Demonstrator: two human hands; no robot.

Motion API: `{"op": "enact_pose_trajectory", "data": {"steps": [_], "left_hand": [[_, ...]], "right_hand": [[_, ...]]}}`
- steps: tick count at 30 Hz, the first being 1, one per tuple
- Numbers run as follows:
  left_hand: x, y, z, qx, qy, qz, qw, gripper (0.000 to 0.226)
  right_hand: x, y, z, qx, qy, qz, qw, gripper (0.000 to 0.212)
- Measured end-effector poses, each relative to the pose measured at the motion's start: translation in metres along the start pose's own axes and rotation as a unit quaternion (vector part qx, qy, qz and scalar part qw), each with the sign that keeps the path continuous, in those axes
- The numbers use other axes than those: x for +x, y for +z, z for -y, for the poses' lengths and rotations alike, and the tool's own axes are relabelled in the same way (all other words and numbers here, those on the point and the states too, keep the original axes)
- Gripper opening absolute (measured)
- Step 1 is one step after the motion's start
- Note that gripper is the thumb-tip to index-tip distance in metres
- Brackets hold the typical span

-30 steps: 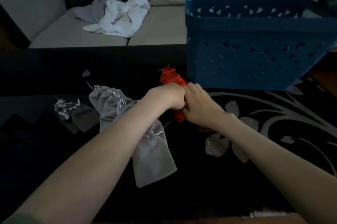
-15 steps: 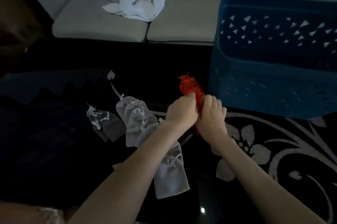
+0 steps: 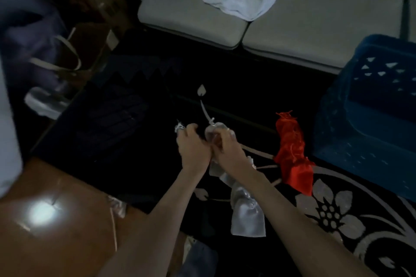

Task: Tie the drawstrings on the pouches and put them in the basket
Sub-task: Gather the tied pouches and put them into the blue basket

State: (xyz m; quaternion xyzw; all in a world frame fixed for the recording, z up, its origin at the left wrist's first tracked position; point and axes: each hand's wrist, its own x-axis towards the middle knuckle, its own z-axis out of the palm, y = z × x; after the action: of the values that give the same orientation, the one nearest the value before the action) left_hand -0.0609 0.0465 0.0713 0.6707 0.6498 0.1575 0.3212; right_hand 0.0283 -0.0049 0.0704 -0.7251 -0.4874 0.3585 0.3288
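Silver satin, the nearest pouch (image 3: 247, 218) lies flat on the rug (image 3: 337, 220) between our forearms, its turn yet to come. Beyond it our left hand (image 3: 192, 149) curls round a white drawstring (image 3: 180, 127), and our right hand (image 3: 227, 148) grips the neck of a grey pouch (image 3: 213, 129); the two hands touch. To tie well, we should draw both cords evenly until the mouth gathers shut, then knot snug against the neck. Farther right, the red pouch (image 3: 290, 152) lies on the rug beside the blue basket (image 3: 371, 119), not yet inside.
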Motion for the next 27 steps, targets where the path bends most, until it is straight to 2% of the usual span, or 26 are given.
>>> {"op": "enact_pose_trajectory", "data": {"steps": [1,3,6,9,12,14,18,22,27], "left_hand": [[0.008,-0.007,0.013,-0.005,-0.054,-0.011,0.998,0.037],[0.020,-0.016,0.038,-0.036,-0.156,0.017,0.987,0.042],[0.023,-0.020,0.068,-0.121,-0.229,0.075,0.963,0.038],[0.022,-0.019,0.075,-0.100,-0.201,0.115,0.968,0.025],[0.024,-0.017,0.075,-0.115,-0.196,0.128,0.965,0.017],[0.027,-0.018,0.077,-0.129,-0.208,0.131,0.961,0.012],[0.030,-0.022,0.084,-0.137,-0.193,0.151,0.960,0.012],[0.033,-0.023,0.083,-0.166,-0.169,0.180,0.955,0.012],[0.031,-0.022,0.081,-0.181,-0.181,0.202,0.945,0.016]], "right_hand": [[0.009,0.015,0.002,0.004,0.020,0.023,1.000,0.034],[0.020,0.036,0.005,-0.019,0.076,0.062,0.995,0.049],[0.031,0.055,0.004,-0.152,0.129,0.074,0.977,0.067],[0.038,0.065,0.001,-0.197,0.138,0.045,0.970,0.053],[0.040,0.066,-0.004,-0.147,0.113,0.015,0.983,0.024],[0.040,0.063,-0.006,-0.104,0.084,0.022,0.991,0.016],[0.040,0.063,-0.010,-0.067,0.030,0.065,0.995,0.016],[0.044,0.064,-0.007,-0.013,0.096,0.065,0.993,0.013],[0.045,0.058,-0.001,0.045,0.138,0.060,0.988,0.035]]}}
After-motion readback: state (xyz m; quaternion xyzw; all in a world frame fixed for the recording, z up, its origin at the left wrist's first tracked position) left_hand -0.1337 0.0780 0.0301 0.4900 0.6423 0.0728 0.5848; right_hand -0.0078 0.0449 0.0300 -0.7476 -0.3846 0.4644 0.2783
